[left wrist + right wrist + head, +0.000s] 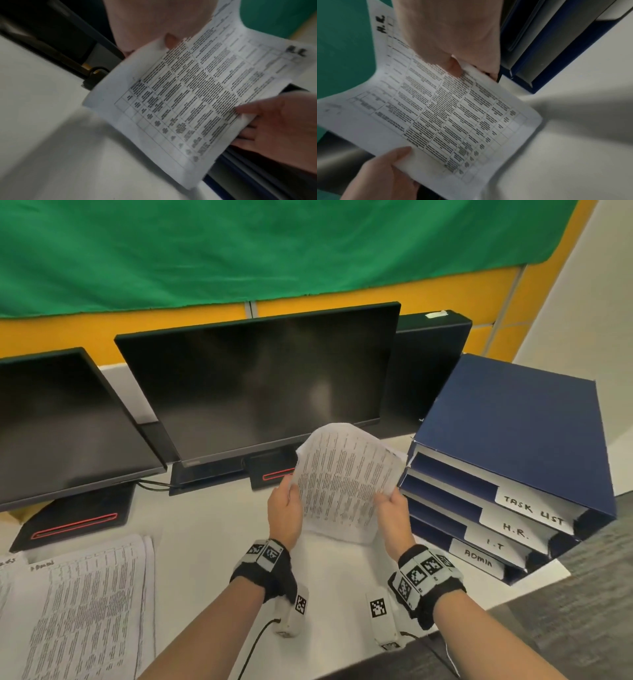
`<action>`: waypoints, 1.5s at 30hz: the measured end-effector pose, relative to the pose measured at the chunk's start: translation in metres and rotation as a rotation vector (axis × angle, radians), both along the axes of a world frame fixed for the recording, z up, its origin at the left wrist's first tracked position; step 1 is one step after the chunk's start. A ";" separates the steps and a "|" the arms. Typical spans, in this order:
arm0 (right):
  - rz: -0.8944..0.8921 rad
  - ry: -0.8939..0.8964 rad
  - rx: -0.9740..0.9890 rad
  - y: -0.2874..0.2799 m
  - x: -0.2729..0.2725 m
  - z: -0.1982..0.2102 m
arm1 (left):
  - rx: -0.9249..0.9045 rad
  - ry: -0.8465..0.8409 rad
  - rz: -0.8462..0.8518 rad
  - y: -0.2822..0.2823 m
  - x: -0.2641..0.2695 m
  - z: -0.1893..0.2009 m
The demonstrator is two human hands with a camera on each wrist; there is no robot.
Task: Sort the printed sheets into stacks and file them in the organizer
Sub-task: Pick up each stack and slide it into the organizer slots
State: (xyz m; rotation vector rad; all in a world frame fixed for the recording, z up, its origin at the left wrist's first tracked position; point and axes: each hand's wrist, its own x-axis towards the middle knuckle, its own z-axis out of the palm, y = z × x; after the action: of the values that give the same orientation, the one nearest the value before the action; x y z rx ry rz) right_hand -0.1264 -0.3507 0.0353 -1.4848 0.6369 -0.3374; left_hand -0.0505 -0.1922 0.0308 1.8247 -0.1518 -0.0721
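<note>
A thin stack of printed sheets with a table of small text, hand-marked "H.R." at its top, hangs in the air above the white desk. My left hand pinches its left edge and my right hand pinches its right edge, thumbs on the printed face. The wrist views show the same sheets curling at the top. Just to the right stands the blue organizer with slots labelled TASK LIST, H.R., I.T and ADMIN.
More printed sheets lie in stacks on the desk at lower left. Two dark monitors stand behind on black bases. A grey floor drops away at the desk's right edge.
</note>
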 end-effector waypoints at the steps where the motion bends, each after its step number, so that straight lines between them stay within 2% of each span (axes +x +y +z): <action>1: -0.036 -0.002 0.010 -0.003 -0.009 -0.003 | 0.010 -0.031 -0.011 -0.001 -0.009 0.001; 5: -0.119 0.055 -0.040 -0.012 -0.060 -0.027 | 0.093 0.057 -0.133 -0.008 -0.044 -0.027; 10: -0.220 0.277 -0.059 -0.033 -0.123 -0.068 | 0.212 0.270 -0.361 -0.025 -0.086 -0.068; 15: -0.370 0.446 0.018 -0.064 -0.162 -0.100 | 0.252 0.376 -0.520 -0.058 -0.109 -0.066; 19: -0.474 0.425 0.010 -0.077 -0.173 -0.091 | 0.197 0.296 -0.560 -0.082 -0.114 -0.051; 26: -0.563 0.326 -0.068 -0.065 -0.173 -0.075 | 0.075 0.221 -0.491 -0.070 -0.120 -0.045; 28: -0.597 0.313 -0.071 -0.073 -0.171 -0.070 | 0.074 0.244 -0.515 -0.080 -0.110 -0.031; 33: -0.630 0.282 -0.037 -0.106 -0.165 -0.053 | 0.256 0.398 -0.645 -0.117 -0.079 -0.004; 35: -0.647 0.282 -0.032 -0.118 -0.159 -0.041 | 0.239 0.469 -0.662 -0.120 -0.071 -0.003; 38: -0.641 0.260 0.077 -0.131 -0.149 -0.013 | 0.149 0.571 -0.701 -0.109 -0.066 -0.006; 40: -0.594 0.231 0.258 -0.133 -0.148 0.004 | 0.147 0.579 -0.752 -0.100 -0.064 -0.008; 42: -0.442 0.085 0.448 -0.129 -0.154 0.010 | 0.117 0.521 -0.739 -0.098 -0.063 -0.008; 45: -0.204 -0.066 0.603 -0.109 -0.175 -0.005 | 0.040 0.487 -0.661 -0.106 -0.063 0.003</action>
State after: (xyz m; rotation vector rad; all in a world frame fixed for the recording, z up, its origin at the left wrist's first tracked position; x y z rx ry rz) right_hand -0.3014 -0.4592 0.0305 -0.8331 0.7583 -0.3133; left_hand -0.1136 -0.2987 0.0338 1.6758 -0.4009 -0.9763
